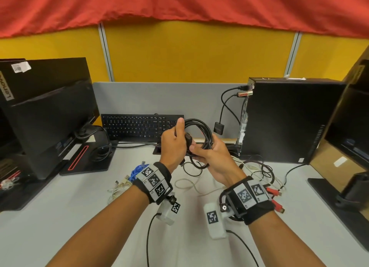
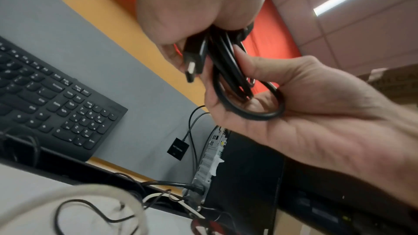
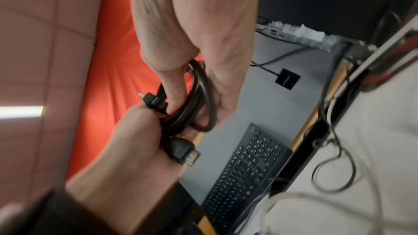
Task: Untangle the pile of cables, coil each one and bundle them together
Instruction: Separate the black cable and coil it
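Observation:
A thick black cable [image 1: 202, 127] wound in a coil is held up over the desk, in front of the keyboard. My left hand [image 1: 172, 145] grips the coil's left side with the thumb raised, and an HDMI plug [image 2: 194, 60] sticks out below its fingers. My right hand [image 1: 209, 153] curls round the coil's lower loops [image 2: 248, 112]. In the right wrist view the black cable [image 3: 199, 96] runs between both hands, with the plug [image 3: 183, 151] by the left hand [image 3: 135, 140]. Loose on the desk lie a blue cable [image 1: 137, 170], white cables [image 1: 189, 184] and red-plugged cables [image 1: 273, 192].
A black keyboard [image 1: 139, 127] leans at the back of the grey desk [image 1: 79, 206]. A monitor [image 1: 50, 117] stands left, a black PC tower [image 1: 289, 119] right, with a cardboard box [image 1: 351, 117] beyond. A small black adapter [image 1: 219, 128] hangs from the tower.

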Tool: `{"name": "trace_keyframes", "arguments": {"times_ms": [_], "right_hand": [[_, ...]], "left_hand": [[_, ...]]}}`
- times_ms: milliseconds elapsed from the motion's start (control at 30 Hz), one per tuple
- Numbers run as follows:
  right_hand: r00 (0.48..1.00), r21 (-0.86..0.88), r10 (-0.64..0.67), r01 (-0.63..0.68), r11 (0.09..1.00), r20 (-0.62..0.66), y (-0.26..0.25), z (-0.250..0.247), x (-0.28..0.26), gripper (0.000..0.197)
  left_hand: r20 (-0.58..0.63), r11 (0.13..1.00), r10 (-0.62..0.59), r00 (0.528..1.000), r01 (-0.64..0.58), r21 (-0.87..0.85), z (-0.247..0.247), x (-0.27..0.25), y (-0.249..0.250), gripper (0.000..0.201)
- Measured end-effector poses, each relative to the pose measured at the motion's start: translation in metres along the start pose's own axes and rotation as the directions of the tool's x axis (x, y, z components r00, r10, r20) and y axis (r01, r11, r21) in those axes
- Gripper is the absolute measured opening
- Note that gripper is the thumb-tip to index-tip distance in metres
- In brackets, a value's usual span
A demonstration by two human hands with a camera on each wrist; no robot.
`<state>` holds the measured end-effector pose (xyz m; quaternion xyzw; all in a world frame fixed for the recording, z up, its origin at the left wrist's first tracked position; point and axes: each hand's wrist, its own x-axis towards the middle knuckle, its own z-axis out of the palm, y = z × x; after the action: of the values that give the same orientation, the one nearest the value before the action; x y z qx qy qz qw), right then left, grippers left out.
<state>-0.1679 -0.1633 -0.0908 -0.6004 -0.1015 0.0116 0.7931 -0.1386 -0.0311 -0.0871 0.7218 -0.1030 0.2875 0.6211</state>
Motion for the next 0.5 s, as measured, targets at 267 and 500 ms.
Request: {"name": "trace_keyframes", "arguments": {"times_ms": [267, 500], "right_hand": [[0.819, -0.796, -0.564, 0.407, 0.448, 0.101, 0.004, -0.004, -0.012, 0.036], [0.885, -0.685, -0.464, 0.364, 0.631, 0.042, 0.007, 0.001, -0.011, 0.003]], "left_hand": [[0.079, 0.931, 0.244, 0.966, -0.257, 0.261, -0.008, -0.001, -0.007, 0.056], [0.294, 0.933, 0.146, 0.945, -0.23, 0.278, -0.015, 0.0, -0.008, 0.056]]}}
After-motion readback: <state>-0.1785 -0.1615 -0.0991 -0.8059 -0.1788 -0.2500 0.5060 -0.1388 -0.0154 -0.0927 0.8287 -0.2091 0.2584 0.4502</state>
